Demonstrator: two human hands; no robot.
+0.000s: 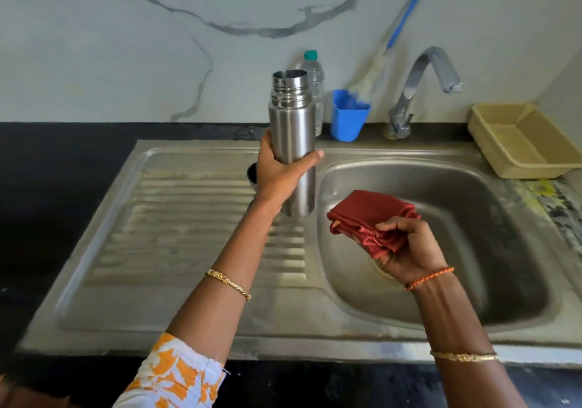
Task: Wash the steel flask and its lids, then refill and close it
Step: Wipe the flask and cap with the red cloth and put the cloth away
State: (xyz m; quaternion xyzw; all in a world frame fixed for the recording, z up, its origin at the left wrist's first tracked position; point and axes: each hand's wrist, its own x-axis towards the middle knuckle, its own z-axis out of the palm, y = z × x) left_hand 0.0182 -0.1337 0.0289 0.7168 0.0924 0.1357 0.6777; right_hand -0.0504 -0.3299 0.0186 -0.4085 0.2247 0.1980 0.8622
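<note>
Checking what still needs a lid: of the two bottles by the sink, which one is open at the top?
The steel flask held upright in the left hand; its mouth is uncapped, while the plastic bottle behind wears a green cap.

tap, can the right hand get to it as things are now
Probably not straight away. The path over the sink to the tap looks free, but the right hand is gripping a red cloth, so it would need to drop that first.

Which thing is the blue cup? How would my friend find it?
Start at the steel tap behind the sink basin. Just left of its base, on the black counter, stands the blue cup. It alone is bright blue and holds a long brush.
</note>
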